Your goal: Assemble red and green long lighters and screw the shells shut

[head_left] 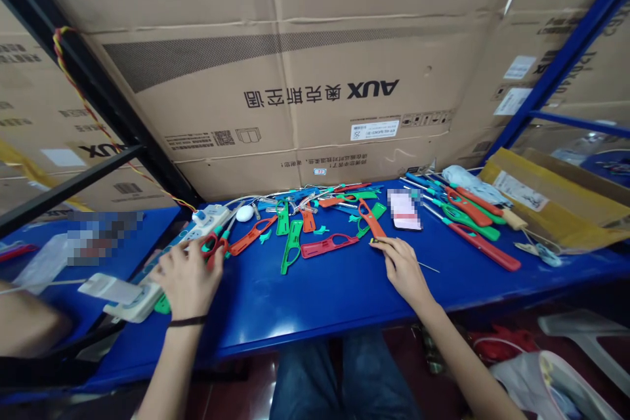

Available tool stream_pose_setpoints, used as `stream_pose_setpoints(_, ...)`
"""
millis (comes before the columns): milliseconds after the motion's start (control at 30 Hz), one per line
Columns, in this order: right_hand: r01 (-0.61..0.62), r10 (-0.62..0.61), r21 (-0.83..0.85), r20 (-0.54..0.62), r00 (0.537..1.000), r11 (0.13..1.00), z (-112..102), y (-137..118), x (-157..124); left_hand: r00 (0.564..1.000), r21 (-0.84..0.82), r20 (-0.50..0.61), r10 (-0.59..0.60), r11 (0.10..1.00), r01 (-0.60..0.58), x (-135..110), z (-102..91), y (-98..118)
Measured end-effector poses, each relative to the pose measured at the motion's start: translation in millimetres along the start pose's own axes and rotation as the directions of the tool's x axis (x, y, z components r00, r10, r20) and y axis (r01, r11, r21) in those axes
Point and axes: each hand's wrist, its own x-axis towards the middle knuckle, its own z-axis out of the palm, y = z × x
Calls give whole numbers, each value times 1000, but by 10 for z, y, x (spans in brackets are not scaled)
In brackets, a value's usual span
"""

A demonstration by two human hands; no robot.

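Where the left hand point(187, 279) rests: fingers half curled, their tips against red-handled scissors point(212, 246); whether they grip cannot be told.
Right hand point(401, 269): thumb and forefinger pinched shut on a thin metal rod point(428, 267), apparently held clear of the parts.
Loose parts: open red and green lighter casings point(325, 246) spread between the hands, within reach of both.
Whole pieces: long lighters point(485, 248) lined up rightward, seemingly kept apart from the casings.
Surface: blue steel workbench point(315, 315), a power strip point(211, 223) just beside the scissors.

From here I can see a blue metal bench point(315, 305) covered with red and green plastic lighters point(485, 247), beside a power strip point(209, 224) and a cardboard box point(556, 200).
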Motion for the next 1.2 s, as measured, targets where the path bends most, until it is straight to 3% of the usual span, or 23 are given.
stream_pose_setpoints(133, -18, 20, 32, -41, 999, 999, -35, -44, 2, 989, -172, 56, 135, 977, -124, -17, 14, 415)
stream_pose_setpoints(300, -3, 14, 95, -120, 993, 996, -64, -84, -7, 946, -387, 131, 297, 894, -227, -116, 63, 831)
stream_pose_setpoints(500, 5, 13, 142, -128, 992, 990, -64, -75, -18, 924, -446, 177, 338, 865, -231, 79, 231, 1079)
stream_pose_setpoints(600, -4, 24, 165, -120, 992, 986, -70, -79, -18, 888, -470, 173, 426, 828, -305, 203, 328, 1114)
stream_pose_setpoints(767, -3, 21, 150, -119, 993, 989, -87, -88, -15, 785, -514, 153, 601, 727, -456, -5, 338, 964)
stream_pose_setpoints(1000, 55, -56, 167, 3, 998, 984, -67, -216, 46, 803, -524, 77, 591, 709, -471, -660, 62, 377)
stream_pose_setpoints(1100, 91, -117, 221, 106, 987, 971, -2, -448, 125, 801, -564, 135, 584, 710, -422, -774, -32, 173)
stream_pose_setpoints(1200, 165, -249, 322, 239, 939, 932, 125, -827, 242, 771, -605, 189, 608, 690, -396, -792, -56, 43)
